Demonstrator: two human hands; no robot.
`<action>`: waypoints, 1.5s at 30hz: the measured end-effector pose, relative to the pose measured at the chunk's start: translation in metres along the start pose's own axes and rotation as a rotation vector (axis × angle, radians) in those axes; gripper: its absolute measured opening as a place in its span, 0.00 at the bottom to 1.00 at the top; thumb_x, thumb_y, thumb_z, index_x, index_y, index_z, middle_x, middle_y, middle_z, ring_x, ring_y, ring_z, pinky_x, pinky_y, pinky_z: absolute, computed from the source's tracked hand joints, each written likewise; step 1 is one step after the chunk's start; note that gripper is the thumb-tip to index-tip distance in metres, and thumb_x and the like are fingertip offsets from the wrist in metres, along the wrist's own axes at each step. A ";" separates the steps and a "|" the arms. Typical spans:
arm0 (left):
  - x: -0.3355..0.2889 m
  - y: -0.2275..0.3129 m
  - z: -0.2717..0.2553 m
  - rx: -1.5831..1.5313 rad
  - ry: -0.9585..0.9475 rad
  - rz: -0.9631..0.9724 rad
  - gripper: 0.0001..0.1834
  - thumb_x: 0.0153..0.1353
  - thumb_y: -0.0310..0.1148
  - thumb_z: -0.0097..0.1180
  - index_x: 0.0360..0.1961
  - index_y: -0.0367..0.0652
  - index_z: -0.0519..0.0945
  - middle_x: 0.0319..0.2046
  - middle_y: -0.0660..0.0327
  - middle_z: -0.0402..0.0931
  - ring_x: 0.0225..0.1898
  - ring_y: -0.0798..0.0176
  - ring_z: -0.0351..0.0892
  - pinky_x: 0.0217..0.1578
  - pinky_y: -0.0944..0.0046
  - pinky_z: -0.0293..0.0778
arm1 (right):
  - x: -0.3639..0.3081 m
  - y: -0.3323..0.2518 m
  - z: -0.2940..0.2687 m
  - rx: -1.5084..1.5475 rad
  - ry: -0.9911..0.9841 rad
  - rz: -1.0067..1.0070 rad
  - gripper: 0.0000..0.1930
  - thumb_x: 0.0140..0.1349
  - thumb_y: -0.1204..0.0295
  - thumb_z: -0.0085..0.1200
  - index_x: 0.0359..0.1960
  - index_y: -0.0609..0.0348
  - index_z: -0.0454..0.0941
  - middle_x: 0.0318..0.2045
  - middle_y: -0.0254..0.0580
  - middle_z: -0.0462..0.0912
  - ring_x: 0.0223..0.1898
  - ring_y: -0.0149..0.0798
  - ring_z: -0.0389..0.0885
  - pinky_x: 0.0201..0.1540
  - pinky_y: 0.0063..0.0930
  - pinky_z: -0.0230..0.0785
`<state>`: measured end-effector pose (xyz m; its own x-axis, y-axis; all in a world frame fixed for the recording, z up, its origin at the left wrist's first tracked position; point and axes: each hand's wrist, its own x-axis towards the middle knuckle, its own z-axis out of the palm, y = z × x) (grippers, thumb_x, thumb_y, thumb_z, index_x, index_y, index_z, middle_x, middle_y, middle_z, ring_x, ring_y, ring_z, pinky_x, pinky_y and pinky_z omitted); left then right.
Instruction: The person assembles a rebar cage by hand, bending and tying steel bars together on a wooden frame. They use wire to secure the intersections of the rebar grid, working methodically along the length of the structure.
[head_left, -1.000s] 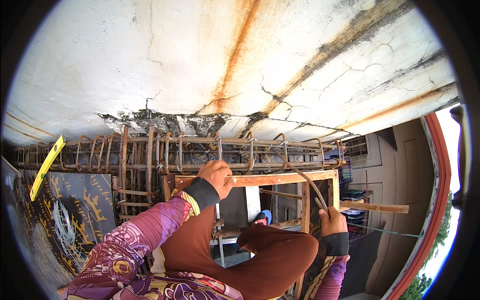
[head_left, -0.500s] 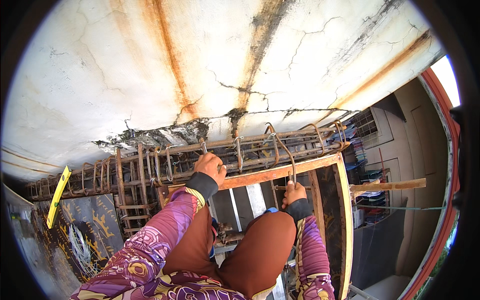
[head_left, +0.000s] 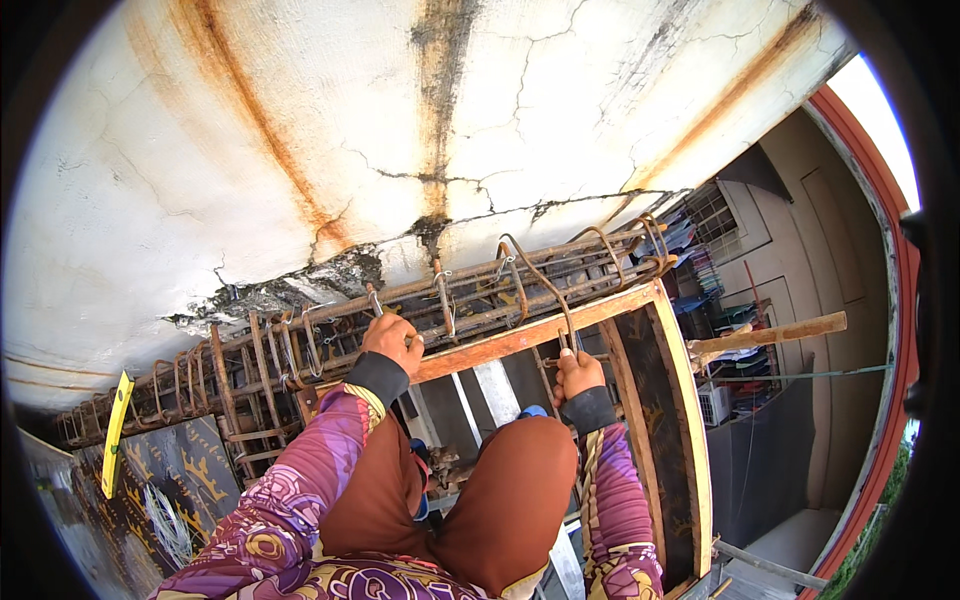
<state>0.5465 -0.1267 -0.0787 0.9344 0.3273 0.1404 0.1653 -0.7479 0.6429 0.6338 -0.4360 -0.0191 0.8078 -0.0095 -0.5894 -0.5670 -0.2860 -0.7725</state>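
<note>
A long cage of rusty rebar (head_left: 470, 296) runs along the foot of the cracked wall. My left hand (head_left: 393, 342) is closed at its near side, fingers curled by a short upright bar (head_left: 374, 299); what lies inside the fingers is mostly hidden. To the right, my right hand (head_left: 578, 376) grips the lower end of a bent rebar stirrup (head_left: 543, 282). That stirrup slants over the cage's top bars, its hooked end at the far side. Thin tie wire (head_left: 447, 312) is wound on several crossings.
A wooden form board (head_left: 500, 348) edges the cage in front of me. At left lie a yellow spirit level (head_left: 117, 435) and a bundle of tie wire (head_left: 168, 525) on a dark panel. A timber (head_left: 785, 332) juts out right. Open gaps show below my knees.
My view has swung, so the wall and cage sit further left and more tilted in the picture. Both hands keep their places on the steel, the right one still on the stirrup.
</note>
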 end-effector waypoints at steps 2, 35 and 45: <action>0.000 0.001 -0.002 0.005 -0.006 -0.024 0.06 0.53 0.33 0.62 0.27 0.42 0.82 0.38 0.56 0.77 0.46 0.48 0.75 0.50 0.49 0.71 | -0.008 -0.001 -0.008 0.104 0.053 -0.024 0.15 0.72 0.62 0.48 0.29 0.58 0.68 0.16 0.33 0.66 0.10 0.31 0.65 0.11 0.32 0.62; 0.002 -0.002 -0.003 0.160 -0.264 -0.059 0.14 0.54 0.42 0.62 0.32 0.41 0.80 0.38 0.50 0.78 0.43 0.43 0.77 0.48 0.48 0.72 | -0.070 -0.072 -0.036 0.552 0.561 -0.396 0.09 0.67 0.70 0.54 0.31 0.59 0.68 0.17 0.34 0.67 0.11 0.29 0.66 0.10 0.27 0.63; 0.004 -0.012 0.000 0.133 -0.285 -0.061 0.14 0.54 0.41 0.62 0.28 0.40 0.80 0.37 0.48 0.78 0.45 0.42 0.75 0.50 0.47 0.71 | -0.074 -0.058 -0.079 0.331 0.578 -0.385 0.16 0.70 0.62 0.51 0.30 0.62 0.70 0.14 0.34 0.69 0.09 0.27 0.66 0.09 0.24 0.59</action>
<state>0.5482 -0.1163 -0.0861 0.9693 0.2123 -0.1242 0.2456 -0.8073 0.5366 0.6200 -0.4947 0.0881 0.8624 -0.4924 -0.1174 -0.1734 -0.0696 -0.9824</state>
